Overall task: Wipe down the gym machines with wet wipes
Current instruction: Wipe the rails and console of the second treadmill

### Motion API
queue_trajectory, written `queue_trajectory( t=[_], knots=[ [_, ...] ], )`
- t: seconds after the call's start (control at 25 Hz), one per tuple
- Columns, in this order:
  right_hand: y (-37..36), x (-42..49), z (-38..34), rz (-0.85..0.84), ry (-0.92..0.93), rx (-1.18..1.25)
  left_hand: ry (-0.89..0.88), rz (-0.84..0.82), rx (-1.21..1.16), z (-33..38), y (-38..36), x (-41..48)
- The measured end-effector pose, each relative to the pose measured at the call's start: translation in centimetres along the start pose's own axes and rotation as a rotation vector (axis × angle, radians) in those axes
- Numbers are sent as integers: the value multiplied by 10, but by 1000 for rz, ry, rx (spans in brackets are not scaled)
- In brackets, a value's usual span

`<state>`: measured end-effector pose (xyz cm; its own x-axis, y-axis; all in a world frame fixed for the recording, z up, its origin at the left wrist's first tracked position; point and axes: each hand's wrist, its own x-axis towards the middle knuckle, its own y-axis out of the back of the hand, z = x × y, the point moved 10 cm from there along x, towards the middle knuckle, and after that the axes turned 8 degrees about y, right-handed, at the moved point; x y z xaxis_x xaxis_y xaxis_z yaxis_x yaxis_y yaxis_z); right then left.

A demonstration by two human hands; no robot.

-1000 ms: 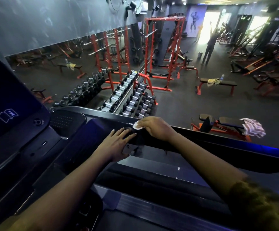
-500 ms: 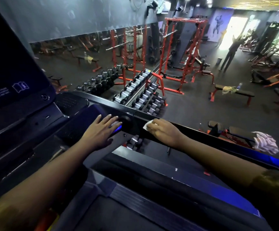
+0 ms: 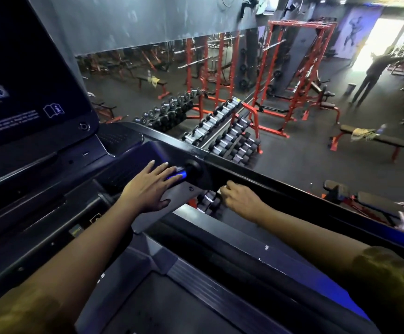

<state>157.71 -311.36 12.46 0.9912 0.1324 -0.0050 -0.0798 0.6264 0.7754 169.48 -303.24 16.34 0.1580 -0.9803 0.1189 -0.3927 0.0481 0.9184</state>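
Observation:
I stand on a black treadmill whose right handrail [image 3: 292,186] runs from centre to the right edge. My left hand [image 3: 148,186] lies flat with straight fingers on the console's side grip, fingertips by a blue light. My right hand [image 3: 240,201] is curled below the handrail near its joint, and it pinches a small white wet wipe [image 3: 222,190], of which only a sliver shows past the fingers. The dark console screen [image 3: 27,80] fills the upper left.
Beyond the rail are dumbbell racks [image 3: 220,131], red power racks [image 3: 292,75], a wall mirror and benches [image 3: 374,141] with cloths. A person [image 3: 372,75] stands at the bright doorway, far right. The treadmill belt [image 3: 162,307] lies below my arms.
My right hand has slid off the top of the handrail and now sits lower, under it. My left hand has shifted from the rail joint onto the console grip. My view turned left.

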Motion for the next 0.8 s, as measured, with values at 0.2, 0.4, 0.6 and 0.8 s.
queue_trajectory(
  t=[0.2,0.4,0.6,0.8],
  knots=[
    [45,27,48,246,-97,-33,-16,23,-18,0,2,1],
    [18,-10,20,147,24,-84,31,-4,-33,-1,-4,4],
    [-18,-58,-9,16,48,-110,28,-52,-10,2,-5,3],
    [15,-64,7,225,-83,-36,24,-48,8,2,-3,3]
  ],
)
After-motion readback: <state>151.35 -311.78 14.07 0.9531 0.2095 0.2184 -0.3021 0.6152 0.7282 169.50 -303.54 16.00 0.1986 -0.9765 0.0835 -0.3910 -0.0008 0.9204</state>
